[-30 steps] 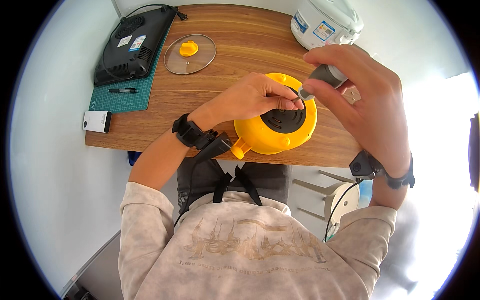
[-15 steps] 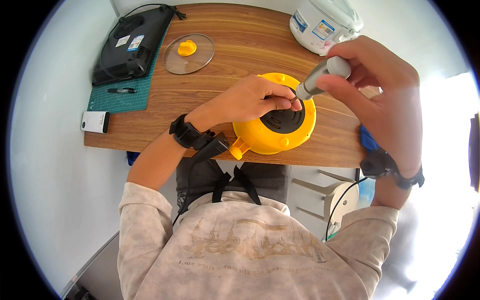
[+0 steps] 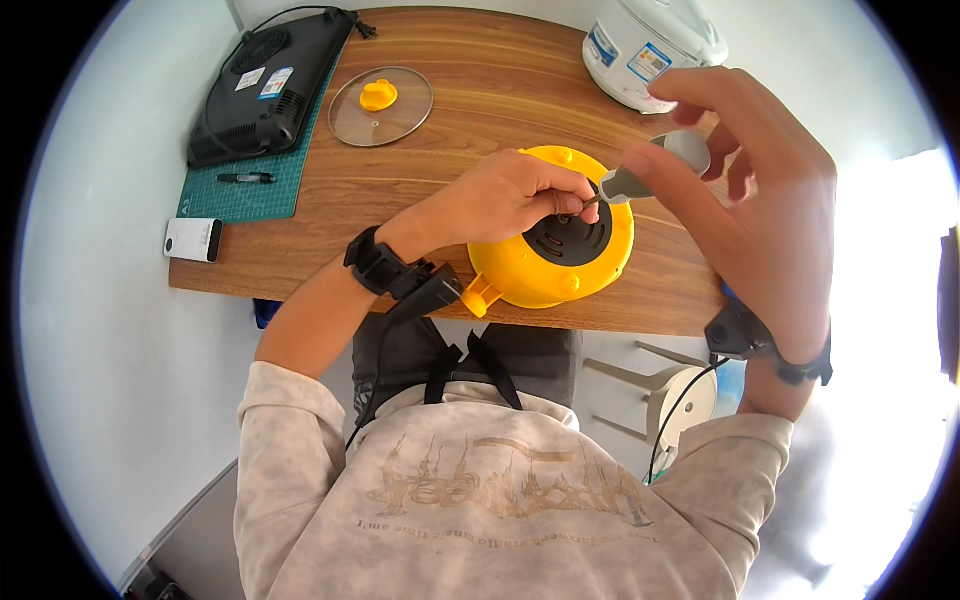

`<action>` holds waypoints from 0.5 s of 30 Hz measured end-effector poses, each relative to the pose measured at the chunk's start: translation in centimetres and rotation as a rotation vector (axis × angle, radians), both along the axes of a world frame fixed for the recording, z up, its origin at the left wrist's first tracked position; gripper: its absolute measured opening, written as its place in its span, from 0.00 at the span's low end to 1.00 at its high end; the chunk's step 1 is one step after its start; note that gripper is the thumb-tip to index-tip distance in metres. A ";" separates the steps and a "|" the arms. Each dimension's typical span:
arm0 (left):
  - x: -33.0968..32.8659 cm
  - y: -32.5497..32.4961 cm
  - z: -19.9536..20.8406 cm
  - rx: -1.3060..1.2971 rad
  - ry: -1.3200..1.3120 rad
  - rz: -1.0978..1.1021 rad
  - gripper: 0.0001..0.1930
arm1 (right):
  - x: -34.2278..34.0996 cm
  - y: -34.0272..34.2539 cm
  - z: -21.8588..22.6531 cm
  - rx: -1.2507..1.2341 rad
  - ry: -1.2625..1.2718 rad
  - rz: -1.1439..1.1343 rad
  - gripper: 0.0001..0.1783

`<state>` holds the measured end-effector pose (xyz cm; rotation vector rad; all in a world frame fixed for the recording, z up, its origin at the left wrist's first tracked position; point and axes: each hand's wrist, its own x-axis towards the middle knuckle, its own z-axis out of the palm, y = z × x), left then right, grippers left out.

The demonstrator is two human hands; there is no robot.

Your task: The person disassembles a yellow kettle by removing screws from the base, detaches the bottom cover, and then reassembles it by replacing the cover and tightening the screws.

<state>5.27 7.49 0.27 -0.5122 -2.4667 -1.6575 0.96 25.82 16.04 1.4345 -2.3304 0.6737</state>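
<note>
A yellow round appliance (image 3: 500, 272) lies bottom up near the table's front edge, its black slotted base plate (image 3: 568, 242) facing me. My right hand (image 3: 755, 185) holds a grey and white screwdriver (image 3: 627, 186) by its handle, thumb on the near side and fingers loosely curled beyond. The screwdriver slants down to the left, over the base plate. Thumb and fingertips of my left hand (image 3: 535, 195) pinch around the tip of its thin shaft, just above the plate. Whether a screw sits between those fingertips is hidden.
A glass lid (image 3: 408, 112) with a yellow knob lies behind my left hand. At the left are a black appliance (image 3: 262, 95), a green cutting mat (image 3: 240, 203), a pen (image 3: 245, 178) and a white power bank (image 3: 193, 240). A white rice cooker (image 3: 640, 55) stands back right.
The screwdriver has tipped flatter, its handle end lower and to the right. My right fingers have spread a little around the handle; my left hand stays nearly still.
</note>
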 end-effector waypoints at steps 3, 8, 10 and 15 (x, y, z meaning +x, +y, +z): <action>0.1 -0.1 -0.1 0.026 -0.012 -0.012 0.08 | -0.3 0.8 0.6 0.001 -0.124 0.166 0.14; -0.1 0.0 0.0 0.039 -0.027 -0.012 0.08 | -1.6 1.3 0.1 0.068 -0.073 0.216 0.15; 0.0 0.2 0.5 0.049 -0.038 -0.009 0.08 | -1.8 1.3 0.0 0.061 -0.064 0.216 0.16; 0.2 0.1 0.6 0.032 -0.055 -0.003 0.08 | -1.5 1.2 0.3 0.063 -0.048 0.265 0.17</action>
